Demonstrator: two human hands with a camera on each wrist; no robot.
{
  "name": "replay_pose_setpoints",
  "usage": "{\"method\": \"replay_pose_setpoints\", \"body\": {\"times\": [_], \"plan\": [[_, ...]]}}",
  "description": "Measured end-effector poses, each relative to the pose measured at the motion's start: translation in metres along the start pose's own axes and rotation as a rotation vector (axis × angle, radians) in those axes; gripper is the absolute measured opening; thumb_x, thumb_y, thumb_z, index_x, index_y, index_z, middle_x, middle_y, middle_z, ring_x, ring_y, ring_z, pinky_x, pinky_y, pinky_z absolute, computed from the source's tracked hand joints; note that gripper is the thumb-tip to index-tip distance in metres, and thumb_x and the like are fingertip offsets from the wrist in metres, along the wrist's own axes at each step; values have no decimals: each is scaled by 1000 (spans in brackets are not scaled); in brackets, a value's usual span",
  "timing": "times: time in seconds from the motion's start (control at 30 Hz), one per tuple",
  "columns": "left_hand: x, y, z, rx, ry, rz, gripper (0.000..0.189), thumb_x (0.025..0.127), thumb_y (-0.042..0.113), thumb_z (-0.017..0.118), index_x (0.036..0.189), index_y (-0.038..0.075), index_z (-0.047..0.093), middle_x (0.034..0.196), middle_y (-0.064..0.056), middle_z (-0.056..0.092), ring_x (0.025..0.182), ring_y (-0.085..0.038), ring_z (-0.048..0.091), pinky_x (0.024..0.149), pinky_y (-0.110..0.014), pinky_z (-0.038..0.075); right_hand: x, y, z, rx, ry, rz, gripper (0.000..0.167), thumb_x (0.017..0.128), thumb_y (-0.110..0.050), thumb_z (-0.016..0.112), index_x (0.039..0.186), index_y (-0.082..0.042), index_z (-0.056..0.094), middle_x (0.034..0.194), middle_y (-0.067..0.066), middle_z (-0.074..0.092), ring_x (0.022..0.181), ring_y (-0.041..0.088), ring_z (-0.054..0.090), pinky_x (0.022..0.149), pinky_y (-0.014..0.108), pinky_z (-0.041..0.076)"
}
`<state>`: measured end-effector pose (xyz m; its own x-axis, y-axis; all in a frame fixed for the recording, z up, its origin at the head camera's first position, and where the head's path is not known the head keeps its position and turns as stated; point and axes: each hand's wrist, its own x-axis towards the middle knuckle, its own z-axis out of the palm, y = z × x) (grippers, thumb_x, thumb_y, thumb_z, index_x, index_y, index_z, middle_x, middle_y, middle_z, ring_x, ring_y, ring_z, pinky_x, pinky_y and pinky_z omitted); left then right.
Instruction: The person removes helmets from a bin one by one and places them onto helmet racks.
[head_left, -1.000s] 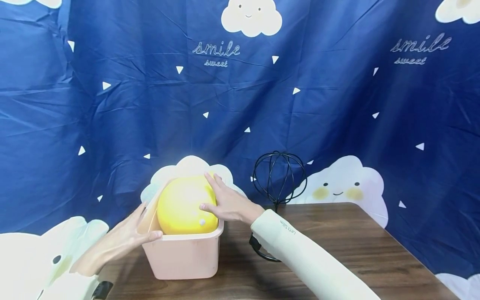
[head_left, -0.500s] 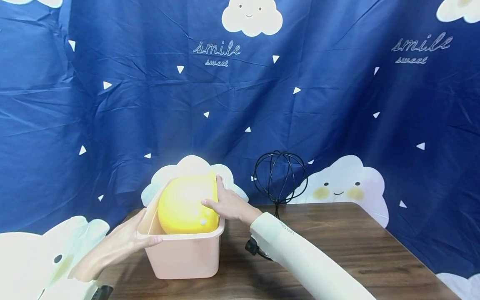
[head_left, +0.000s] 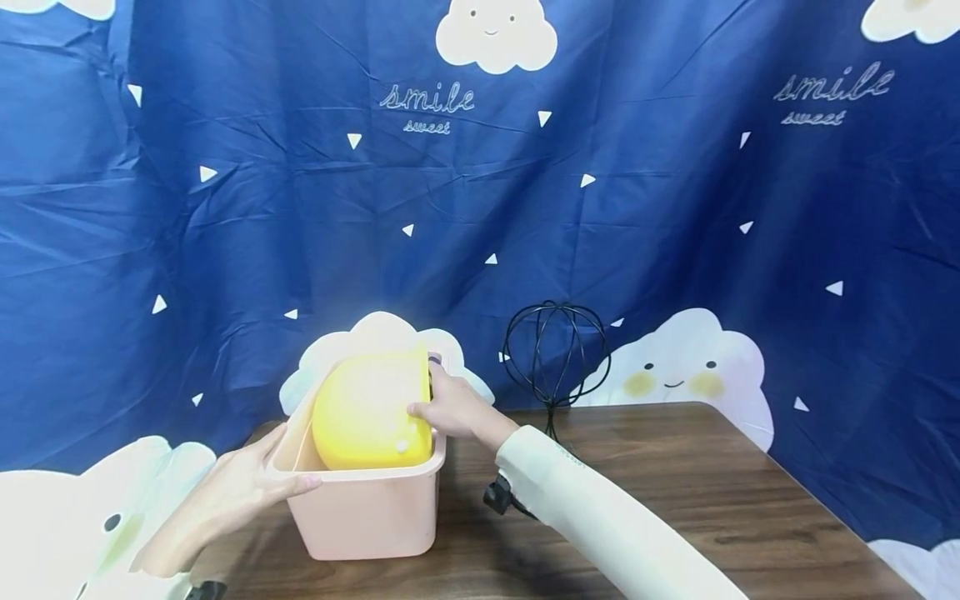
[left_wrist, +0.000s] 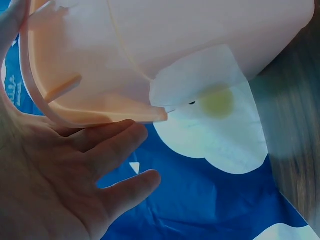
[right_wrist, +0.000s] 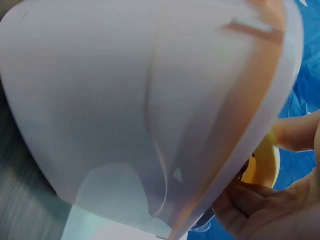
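Note:
A yellow dome-shaped shell (head_left: 363, 412) with a rim on its right side sits tilted inside a pink plastic bin (head_left: 367, 517). My right hand (head_left: 453, 408) pinches that rim, thumb on the outer face and fingers behind it. In the right wrist view, the shell's yellow inside (right_wrist: 260, 170) shows past the bin's edge, with something dark in it. My left hand (head_left: 240, 483) grips the bin's left rim. Its thumb lies over the front corner, and in the left wrist view the fingers (left_wrist: 117, 145) stretch along the outside of the wall.
A black wire stand with a globe-shaped top (head_left: 551, 408) stands on the wooden table (head_left: 675, 483), right of the bin; my right sleeve hides its base. Behind the table hangs a blue curtain (head_left: 337, 250) with clouds and small triangles.
My right hand has slipped from lying flat over the shell to pinching its rim. My left hand has settled lower onto the bin's rim. The shell and bin look nearly unmoved.

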<state>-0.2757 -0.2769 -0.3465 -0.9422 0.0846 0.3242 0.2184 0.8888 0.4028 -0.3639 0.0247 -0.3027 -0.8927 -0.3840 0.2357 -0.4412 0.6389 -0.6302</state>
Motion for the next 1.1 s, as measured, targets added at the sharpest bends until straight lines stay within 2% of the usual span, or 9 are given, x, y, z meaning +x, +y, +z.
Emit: {"method": "replay_pose_setpoints", "body": {"times": [0.2, 0.43, 0.6, 0.83, 1.1], "plan": [[-1, 0, -1, 3, -15, -18, 103, 79, 74, 69, 161, 26, 29, 144, -16, 61, 128, -44, 60, 91, -66, 52, 1, -5, 1, 64, 28, 64, 69, 92, -19, 71, 153, -14, 40, 140, 11, 64, 109, 17, 67, 96, 36, 58], [-2, -1, -1, 5, -5, -5, 103, 80, 74, 69, 161, 25, 29, 145, -18, 59, 127, -45, 61, 92, -66, 52, 1, -5, 4, 235, -4, 124, 52, 92, -16, 72, 140, -6, 55, 127, 12, 71, 104, 19, 72, 98, 39, 58], [-3, -1, -1, 8, 6, 6, 103, 80, 74, 69, 161, 24, 30, 145, -18, 60, 126, -45, 61, 91, -66, 52, 3, -2, 6, 256, 28, 136, 45, 91, -14, 72, 133, -3, 59, 122, 13, 74, 100, 18, 73, 93, 37, 60], [-2, -1, -1, 0, 3, -2, 104, 79, 73, 70, 161, 22, 30, 145, -19, 59, 127, -46, 61, 92, -67, 52, 2, -2, 11, 285, 137, 168, 36, 92, -11, 70, 126, -2, 65, 113, 11, 76, 88, 14, 74, 81, 32, 63], [-2, -1, -1, 1, -2, -2, 102, 79, 74, 69, 161, 26, 31, 145, -16, 60, 126, -43, 62, 92, -66, 52, 1, -4, 12, 287, 203, 190, 34, 89, -9, 71, 123, -2, 68, 108, 10, 78, 85, 13, 74, 79, 31, 63]]}}
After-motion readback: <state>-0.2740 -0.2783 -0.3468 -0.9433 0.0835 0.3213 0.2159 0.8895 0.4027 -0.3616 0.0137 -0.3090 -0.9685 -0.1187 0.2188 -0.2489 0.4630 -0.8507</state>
